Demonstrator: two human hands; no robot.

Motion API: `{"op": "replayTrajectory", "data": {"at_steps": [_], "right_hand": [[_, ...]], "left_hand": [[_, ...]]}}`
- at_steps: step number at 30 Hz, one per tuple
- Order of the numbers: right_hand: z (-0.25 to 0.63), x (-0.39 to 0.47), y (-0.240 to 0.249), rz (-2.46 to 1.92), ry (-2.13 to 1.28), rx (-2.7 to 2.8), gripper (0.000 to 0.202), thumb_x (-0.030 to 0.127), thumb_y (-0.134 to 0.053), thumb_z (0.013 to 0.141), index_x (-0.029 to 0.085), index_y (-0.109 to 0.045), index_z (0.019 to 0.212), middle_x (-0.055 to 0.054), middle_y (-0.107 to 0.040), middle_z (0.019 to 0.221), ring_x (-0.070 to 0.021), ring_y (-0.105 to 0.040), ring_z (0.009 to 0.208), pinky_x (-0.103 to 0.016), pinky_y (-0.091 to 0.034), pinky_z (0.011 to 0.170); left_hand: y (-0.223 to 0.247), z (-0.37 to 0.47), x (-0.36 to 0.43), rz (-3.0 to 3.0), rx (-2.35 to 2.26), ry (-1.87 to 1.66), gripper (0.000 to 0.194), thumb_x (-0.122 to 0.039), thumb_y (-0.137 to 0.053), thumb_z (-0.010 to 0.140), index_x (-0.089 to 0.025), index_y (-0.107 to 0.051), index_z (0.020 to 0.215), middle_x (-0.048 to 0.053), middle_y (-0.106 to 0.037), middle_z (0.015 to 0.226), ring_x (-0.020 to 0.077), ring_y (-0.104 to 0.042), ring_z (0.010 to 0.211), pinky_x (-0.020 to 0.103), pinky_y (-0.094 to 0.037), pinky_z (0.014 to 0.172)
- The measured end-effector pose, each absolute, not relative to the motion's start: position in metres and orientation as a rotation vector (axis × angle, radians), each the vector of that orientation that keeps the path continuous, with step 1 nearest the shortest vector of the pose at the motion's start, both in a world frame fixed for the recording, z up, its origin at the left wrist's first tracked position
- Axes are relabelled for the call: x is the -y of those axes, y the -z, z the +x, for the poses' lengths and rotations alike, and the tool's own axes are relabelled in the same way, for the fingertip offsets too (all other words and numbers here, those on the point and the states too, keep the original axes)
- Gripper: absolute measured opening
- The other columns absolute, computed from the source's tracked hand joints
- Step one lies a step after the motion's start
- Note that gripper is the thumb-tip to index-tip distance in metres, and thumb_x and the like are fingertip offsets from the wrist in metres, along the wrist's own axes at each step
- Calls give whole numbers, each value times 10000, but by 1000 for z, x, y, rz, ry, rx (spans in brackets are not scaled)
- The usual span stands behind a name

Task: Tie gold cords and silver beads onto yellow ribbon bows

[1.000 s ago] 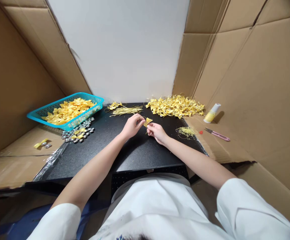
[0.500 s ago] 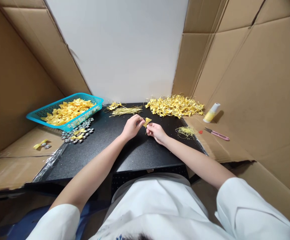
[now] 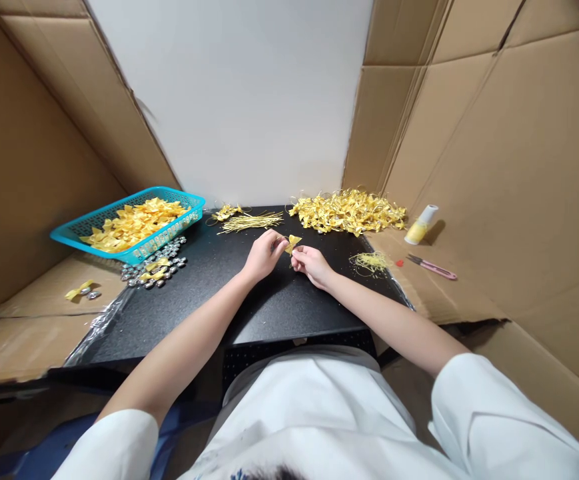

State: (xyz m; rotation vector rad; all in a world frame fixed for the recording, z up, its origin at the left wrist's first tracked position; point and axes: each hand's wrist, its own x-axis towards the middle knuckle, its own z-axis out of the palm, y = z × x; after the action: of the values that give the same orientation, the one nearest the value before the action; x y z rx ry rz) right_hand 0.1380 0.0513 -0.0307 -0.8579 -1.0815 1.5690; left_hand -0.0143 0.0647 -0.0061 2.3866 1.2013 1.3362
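Observation:
Above the middle of the black tabletop (image 3: pixel 189 320), both my hands meet at a small yellow ribbon bow (image 3: pixel 293 243). My left hand (image 3: pixel 265 253) pinches at the bow's left side, thumb and forefinger together. From the lower right, my right hand (image 3: pixel 313 265) grips it between thumb and curled fingers. Part of the bow and whatever lies under the fingertips are hidden. Just beyond my hands lies a bundle of gold ties (image 3: pixel 252 221). A heap of finished-looking yellow bows with loops (image 3: pixel 352 212) sits behind to the right.
At left, a turquoise basket (image 3: pixel 76 241) holds many yellow bows, with silver beads (image 3: pixel 162 267) before it. Another bow (image 3: pixel 79 289) lies on the left cardboard. Thread clippings (image 3: pixel 370 263), pink-handled snips (image 3: pixel 434 267) and a thread spool (image 3: pixel 420 225) are at right. Cardboard walls (image 3: pixel 509 167) flank the table.
Almost nothing differs. Both hands keep their hold on the bow, and the whole view has shifted very slightly.

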Motion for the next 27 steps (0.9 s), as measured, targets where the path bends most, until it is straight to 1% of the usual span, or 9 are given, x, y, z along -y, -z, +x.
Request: {"op": "replayTrajectory", "data": {"at_steps": [4,10,19,21,24,27], "right_hand": [[138,-51,30,-863,-1581,1054,268,322,-731,675,181,-505,704,68,-543,489,-55,-437,467,-195,-342,514],[137,-51,29,-862,-1584,1035,258,315,-728,673,178,-511,696,66,-548,491,-52,-435,463,-194,-350,518],[138,-53,30,-843,-1599,998,272,321,-745,664,173,-519,696,66,-535,498,-48,-431,470,-190,-346,514],[139,-53,30,-835,-1604,990,277,326,-754,663,173,-526,703,68,-528,507,-47,-428,474,-190,-348,514],[139,-54,30,-838,-1608,961,297,339,-771,657,180,-524,703,74,-512,514,-47,-419,472,-192,-346,511],[140,-55,30,-838,-1605,939,305,342,-784,645,177,-534,703,70,-518,523,-44,-410,470,-191,-339,506]], "left_hand": [[8,-10,-61,2404,-1256,-1348,152,-232,-485,896,-186,-516,755,18,-530,759,146,-489,700,269,-407,660],[12,-7,-60,2466,-1346,-1362,154,-249,-473,910,-187,-524,779,39,-555,795,173,-507,754,290,-413,708],[14,-4,-60,2541,-1318,-1291,166,-260,-489,884,-180,-557,755,51,-586,793,186,-517,778,304,-413,734],[13,-4,-59,2446,-1287,-1322,165,-279,-501,867,-174,-572,762,50,-595,803,180,-523,780,302,-417,742],[11,-5,-58,2129,-1287,-1365,176,-313,-528,821,-159,-613,837,49,-626,855,166,-540,769,296,-426,746],[11,-6,-58,1823,-1230,-1213,249,-372,-549,779,-151,-653,825,38,-650,797,156,-551,716,277,-424,688]]}}
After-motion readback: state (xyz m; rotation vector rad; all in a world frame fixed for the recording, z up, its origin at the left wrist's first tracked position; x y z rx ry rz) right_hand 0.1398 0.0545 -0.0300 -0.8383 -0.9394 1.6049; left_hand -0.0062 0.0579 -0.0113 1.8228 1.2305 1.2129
